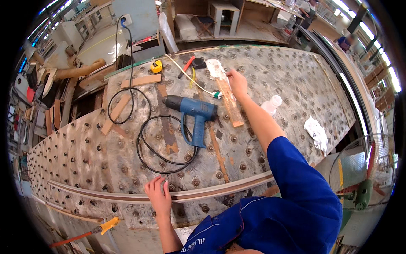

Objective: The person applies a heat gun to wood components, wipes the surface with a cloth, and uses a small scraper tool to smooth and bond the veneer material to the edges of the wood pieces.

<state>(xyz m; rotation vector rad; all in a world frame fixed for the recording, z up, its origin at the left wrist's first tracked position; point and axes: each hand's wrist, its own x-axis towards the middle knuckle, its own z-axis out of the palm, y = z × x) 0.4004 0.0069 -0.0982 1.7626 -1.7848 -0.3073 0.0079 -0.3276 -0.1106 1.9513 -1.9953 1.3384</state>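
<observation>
My left hand (160,195) rests at the near side of the table, over a long thin strip (203,192) with pale edges and a brown middle. Its fingers are spread and hold nothing. Stretched far forward, my right hand (237,84) is beside a narrow wooden board (230,108), at the end where a crumpled white rag or paper (215,67) lies. The right fingers are curled in; whatever they pinch is hidden. Between my hands lies a blue heat gun (196,114) with a black nozzle, its black cord (141,146) looped on the table.
The metal table (253,148) is covered with studs. A white bottle (272,103), a white rag (316,133), a yellow tape measure (156,66), a red-handled tool (186,67) and wooden strips (141,80) lie on it. A caged fan (359,173) stands at the right.
</observation>
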